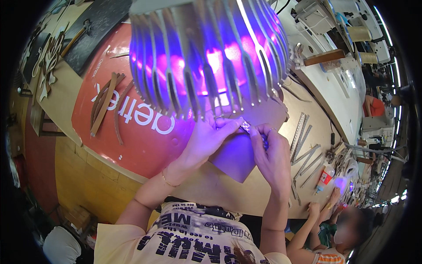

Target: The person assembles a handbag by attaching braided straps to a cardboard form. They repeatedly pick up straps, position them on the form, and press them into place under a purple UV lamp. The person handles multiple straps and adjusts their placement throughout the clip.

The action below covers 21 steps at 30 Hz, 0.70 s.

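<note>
Under the glow of a lamp, my left hand (209,137) pinches one end of a short braided strip (245,126). My right hand (271,152) grips the same strip from the other side, its fingers closed on it. Part of the strip is hidden by my fingers. A flat brown sheet (235,158) lies on the table beneath both hands, tinted purple by the light. Just above the hands hangs the lamp (206,57), a finned metal housing lit purple inside, which covers part of the work surface.
A red board (145,154) with white lettering covers the left of the table, with brown strips (104,105) on it. Several braided strips (305,152) and a glue bottle (324,178) lie at right. A co-worker's hands (325,204) rest at the table edge. A sewing machine (314,20) stands far right.
</note>
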Tool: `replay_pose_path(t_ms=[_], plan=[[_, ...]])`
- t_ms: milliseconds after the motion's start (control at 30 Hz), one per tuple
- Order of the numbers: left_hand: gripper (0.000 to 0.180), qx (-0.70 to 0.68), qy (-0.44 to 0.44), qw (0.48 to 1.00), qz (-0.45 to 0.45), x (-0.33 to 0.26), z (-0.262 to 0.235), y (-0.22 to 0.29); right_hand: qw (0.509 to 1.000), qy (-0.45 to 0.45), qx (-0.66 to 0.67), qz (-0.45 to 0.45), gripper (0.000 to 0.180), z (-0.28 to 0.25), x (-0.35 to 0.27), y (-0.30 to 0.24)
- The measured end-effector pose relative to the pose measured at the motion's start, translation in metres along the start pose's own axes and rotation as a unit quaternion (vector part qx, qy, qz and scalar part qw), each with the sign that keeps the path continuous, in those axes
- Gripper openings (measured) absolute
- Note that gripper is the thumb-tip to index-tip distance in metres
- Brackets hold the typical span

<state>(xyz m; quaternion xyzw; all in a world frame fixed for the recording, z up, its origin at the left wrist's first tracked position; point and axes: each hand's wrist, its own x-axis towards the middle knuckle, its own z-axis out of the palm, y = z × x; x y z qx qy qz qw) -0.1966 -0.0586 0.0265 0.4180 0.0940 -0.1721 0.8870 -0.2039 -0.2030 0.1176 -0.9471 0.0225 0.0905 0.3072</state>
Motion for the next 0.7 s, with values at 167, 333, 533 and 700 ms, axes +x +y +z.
replay_pose_path(t_ms=[167, 333, 533, 700], plan=[[0.039, -0.004, 0.01, 1.0, -0.003, 0.006, -0.002, -0.003, 0.994, 0.03, 0.102, 0.018, 0.015, 0.001, -0.002, 0.002], [0.034, -0.029, 0.035, 0.999, -0.005, 0.009, -0.001, -0.011, 0.994, 0.001, 0.106, 0.024, 0.027, -0.006, -0.001, 0.01], [0.029, -0.036, 0.051, 0.998, -0.021, 0.009, 0.002, -0.017, 0.986, -0.055, 0.152, 0.036, 0.031, -0.013, 0.004, 0.02], [0.029, -0.029, 0.069, 0.997, 0.006, 0.009, 0.004, -0.025, 0.984, -0.061, 0.163, 0.04, 0.031, -0.011, 0.004, 0.024]])
